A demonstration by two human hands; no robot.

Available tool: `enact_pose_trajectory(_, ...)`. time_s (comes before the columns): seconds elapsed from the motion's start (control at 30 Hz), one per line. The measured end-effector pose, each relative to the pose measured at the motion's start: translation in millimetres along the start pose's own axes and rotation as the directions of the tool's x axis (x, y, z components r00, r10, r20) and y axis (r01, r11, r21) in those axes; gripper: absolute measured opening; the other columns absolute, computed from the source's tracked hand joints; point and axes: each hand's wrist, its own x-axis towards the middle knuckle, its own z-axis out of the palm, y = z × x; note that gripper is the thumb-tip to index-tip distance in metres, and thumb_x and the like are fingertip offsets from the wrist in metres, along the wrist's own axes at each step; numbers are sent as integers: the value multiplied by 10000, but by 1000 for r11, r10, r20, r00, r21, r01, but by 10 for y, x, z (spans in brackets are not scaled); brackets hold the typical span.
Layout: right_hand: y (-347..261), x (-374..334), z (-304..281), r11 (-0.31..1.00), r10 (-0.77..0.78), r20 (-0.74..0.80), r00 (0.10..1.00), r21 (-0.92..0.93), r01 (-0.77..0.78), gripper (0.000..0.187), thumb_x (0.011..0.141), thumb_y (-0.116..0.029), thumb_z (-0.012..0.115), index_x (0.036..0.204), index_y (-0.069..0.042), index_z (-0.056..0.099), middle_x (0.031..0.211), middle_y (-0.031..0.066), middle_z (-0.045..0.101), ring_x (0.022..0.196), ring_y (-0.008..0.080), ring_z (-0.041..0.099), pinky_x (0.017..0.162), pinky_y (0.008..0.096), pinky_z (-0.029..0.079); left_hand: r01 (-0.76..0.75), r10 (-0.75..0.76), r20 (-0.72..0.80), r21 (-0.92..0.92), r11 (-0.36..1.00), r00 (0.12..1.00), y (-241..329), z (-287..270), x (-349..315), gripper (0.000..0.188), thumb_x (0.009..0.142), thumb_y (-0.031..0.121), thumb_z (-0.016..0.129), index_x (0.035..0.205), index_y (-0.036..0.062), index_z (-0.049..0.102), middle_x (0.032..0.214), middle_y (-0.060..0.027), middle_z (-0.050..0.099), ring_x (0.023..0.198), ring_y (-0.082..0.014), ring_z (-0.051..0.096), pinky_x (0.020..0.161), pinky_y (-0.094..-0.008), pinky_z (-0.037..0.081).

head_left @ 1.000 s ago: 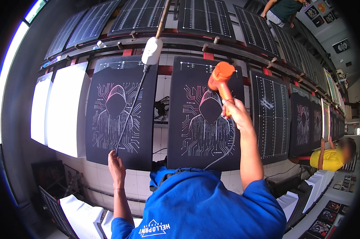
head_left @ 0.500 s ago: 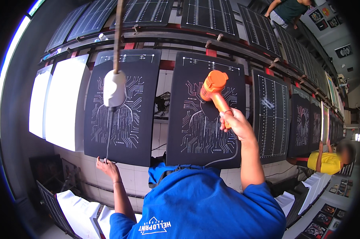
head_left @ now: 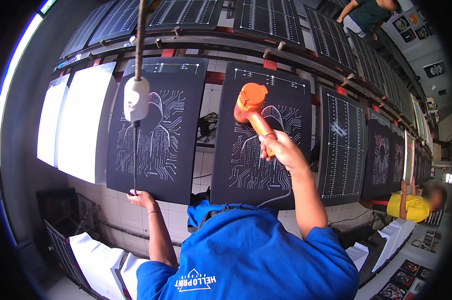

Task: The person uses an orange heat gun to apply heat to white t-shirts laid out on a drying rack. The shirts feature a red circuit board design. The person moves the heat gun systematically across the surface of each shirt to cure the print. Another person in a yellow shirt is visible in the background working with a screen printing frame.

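Note:
My right hand (head_left: 286,151) is closed around the handle of an orange hair dryer (head_left: 251,100). The dryer is over the upper left part of a black printed shirt (head_left: 263,170), which lies on a flat board and bears a pale hooded figure with circuit lines. A dark cord (head_left: 135,155) runs down from a white socket (head_left: 136,100) hanging on a brown cable. My left hand (head_left: 144,199) pinches this cord at the near edge of a second black printed shirt (head_left: 161,172). The hanging socket covers part of that shirt's left side.
White boards (head_left: 86,120) stand at the left. Right of the dryer is a dark board (head_left: 342,145) with white ruled marks. Dark rails (head_left: 216,42) with pegs cross behind. A person in a yellow shirt (head_left: 408,206) is at the right, another (head_left: 368,15) at the far right.
The orange hair dryer in my right hand has shifted left over the shirt. My left hand has moved slightly right and up, still on the cord. The whole view has shifted a little.

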Motion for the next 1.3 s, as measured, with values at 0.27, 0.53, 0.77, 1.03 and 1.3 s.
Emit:
enact_pose_trajectory(0.27,-50,-157,21,993,92,15,996,-73,-91,271,914,-307,623,902,-44,559,727,6,571,609,84,598,520,213,468,17,-19,-21,-97,995,1000,94,-30,-87,497,993,274,424,1282,-128,395,1208,-306,497,1092,-410,512,960,-463,401)
enact_pose_trajectory(0.53,33,-406,-253,994,95,-108,990,-50,-101,260,911,-299,624,907,-47,562,729,3,577,601,84,604,504,212,472,53,-53,10,-72,996,999,155,-51,-106,514,988,289,438,1306,-110,381,1220,-296,501,1090,-391,523,949,-453,405)
enact_pose_trajectory(0.77,115,-583,-372,995,101,-89,991,-8,-102,253,923,-284,616,930,-36,562,726,5,581,597,86,606,498,217,473,73,-72,9,-114,991,997,105,-39,-69,563,955,302,474,1328,-101,354,1204,-301,515,1077,-412,538,945,-461,412)
enact_pose_trajectory(1.03,268,-394,-215,997,-32,-174,984,-79,18,260,933,-290,606,896,-40,544,722,12,565,597,88,588,513,221,464,1,-2,-6,-48,999,1000,109,-22,-53,528,920,226,474,1313,-111,369,1229,-309,505,1140,-442,502,1001,-469,381)
enact_pose_trajectory(1.3,180,-596,-75,997,68,45,997,-25,-67,308,921,-342,619,904,-43,548,728,6,581,597,94,610,509,213,476,9,-11,-43,-28,1000,999,202,-45,-105,505,979,282,429,1286,-117,401,1216,-326,523,1113,-451,523,983,-475,396)
